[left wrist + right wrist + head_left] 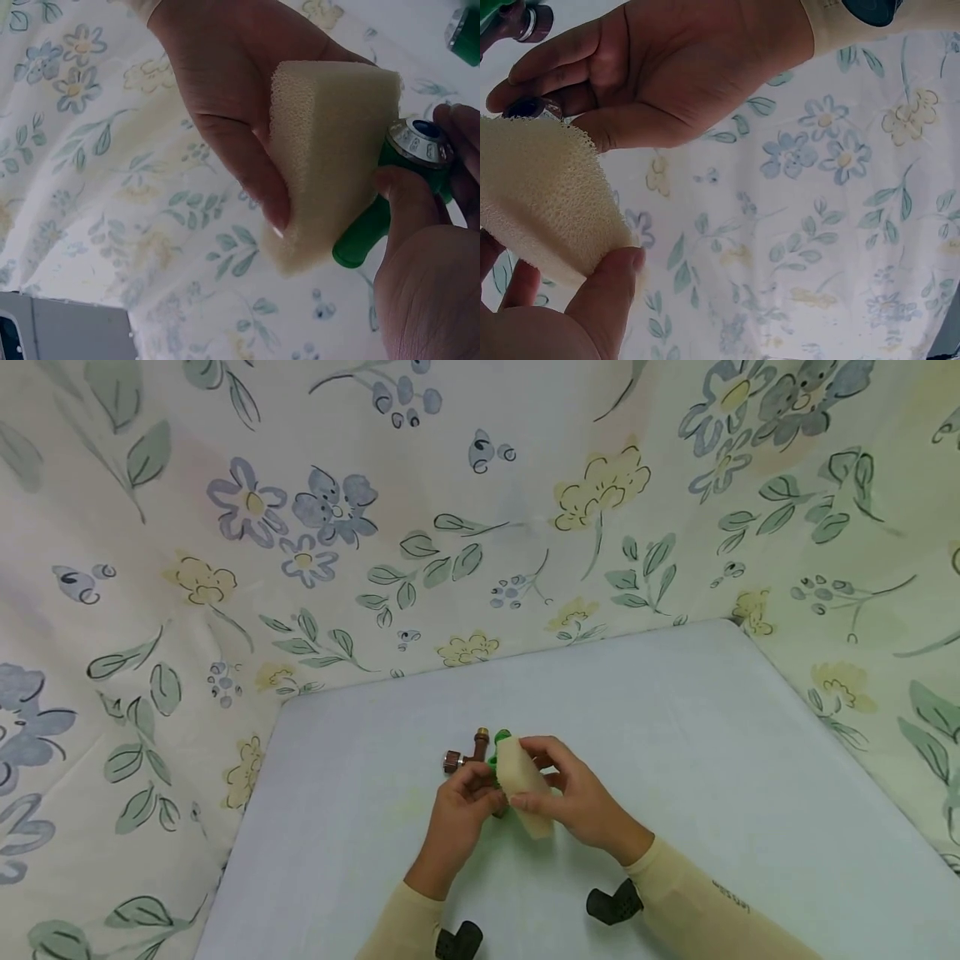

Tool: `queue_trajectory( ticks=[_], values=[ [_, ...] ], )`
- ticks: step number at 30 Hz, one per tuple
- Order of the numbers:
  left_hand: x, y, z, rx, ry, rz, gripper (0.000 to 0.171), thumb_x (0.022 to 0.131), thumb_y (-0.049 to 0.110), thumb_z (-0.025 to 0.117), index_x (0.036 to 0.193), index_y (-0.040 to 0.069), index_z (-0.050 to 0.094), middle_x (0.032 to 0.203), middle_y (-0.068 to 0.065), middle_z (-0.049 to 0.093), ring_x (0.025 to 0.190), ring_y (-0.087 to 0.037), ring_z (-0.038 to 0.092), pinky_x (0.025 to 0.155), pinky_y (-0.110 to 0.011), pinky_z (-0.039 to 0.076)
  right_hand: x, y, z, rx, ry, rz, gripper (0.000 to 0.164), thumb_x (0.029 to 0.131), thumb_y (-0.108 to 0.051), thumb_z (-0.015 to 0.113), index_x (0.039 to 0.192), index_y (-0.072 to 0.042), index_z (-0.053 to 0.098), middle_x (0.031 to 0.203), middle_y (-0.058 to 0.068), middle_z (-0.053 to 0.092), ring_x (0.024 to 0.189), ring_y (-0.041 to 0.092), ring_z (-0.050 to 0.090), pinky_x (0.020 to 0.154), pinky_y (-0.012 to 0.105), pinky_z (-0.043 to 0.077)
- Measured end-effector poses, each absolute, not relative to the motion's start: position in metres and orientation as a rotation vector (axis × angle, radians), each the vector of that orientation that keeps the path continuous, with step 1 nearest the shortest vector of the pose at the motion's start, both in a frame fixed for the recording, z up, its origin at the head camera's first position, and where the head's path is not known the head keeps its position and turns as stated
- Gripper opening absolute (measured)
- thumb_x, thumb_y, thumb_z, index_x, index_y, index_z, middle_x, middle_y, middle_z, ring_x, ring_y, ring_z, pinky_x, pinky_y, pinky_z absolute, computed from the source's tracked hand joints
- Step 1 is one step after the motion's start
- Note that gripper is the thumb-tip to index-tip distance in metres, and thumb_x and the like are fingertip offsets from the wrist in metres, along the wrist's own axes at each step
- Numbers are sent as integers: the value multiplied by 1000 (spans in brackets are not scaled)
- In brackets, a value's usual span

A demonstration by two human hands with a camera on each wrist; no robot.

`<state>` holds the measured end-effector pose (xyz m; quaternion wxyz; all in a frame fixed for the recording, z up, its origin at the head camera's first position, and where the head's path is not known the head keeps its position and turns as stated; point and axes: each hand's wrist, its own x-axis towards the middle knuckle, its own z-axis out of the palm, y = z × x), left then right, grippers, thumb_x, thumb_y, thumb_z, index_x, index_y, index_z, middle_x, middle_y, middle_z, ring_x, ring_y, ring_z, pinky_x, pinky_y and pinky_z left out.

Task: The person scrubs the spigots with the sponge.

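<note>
My right hand [588, 802] holds a thick cream sponge [519, 772] by its edges, thumb on the near side and fingers on the far side. Just left of it, my left hand [459, 806] pinches a green valve-like fitting [364, 232] with a silver collar and a blue centre. In the left wrist view the sponge's flat face stands right beside the fitting and overlaps part of it. The right wrist view shows the sponge [547, 176] close up, covering most of the fitting.
A brown valve [480, 745] with a brass end and ribbed knob lies just beyond my left hand. Another green piece [502, 737] shows behind the sponge. The white table [637, 693] has floral cloth [420, 527] behind and along its sides. Dark wrist devices [615, 903] hang at both cuffs.
</note>
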<state>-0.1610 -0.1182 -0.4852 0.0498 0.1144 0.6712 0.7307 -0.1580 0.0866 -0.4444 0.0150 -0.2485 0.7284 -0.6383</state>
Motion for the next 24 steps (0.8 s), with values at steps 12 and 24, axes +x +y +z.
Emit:
queue_trajectory(
  ticks=[12,24],
  values=[
    [-160,-116,-483,400,1994,2165,28,84,4,73,109,3,60,105,-16,60,93,-29,61,73,-29,52,-169,94,-461,-626,2324,-1962,58,87,-25,73,137,-24,44,123,2,52,109,23,49,85,45,46],
    [-156,-114,-481,459,1998,2149,31,85,9,73,113,4,60,111,-18,60,100,-33,60,79,-32,53,-162,99,-436,-585,2332,-1960,56,87,-17,73,136,-10,46,120,8,51,107,29,50,84,50,43]
  ],
)
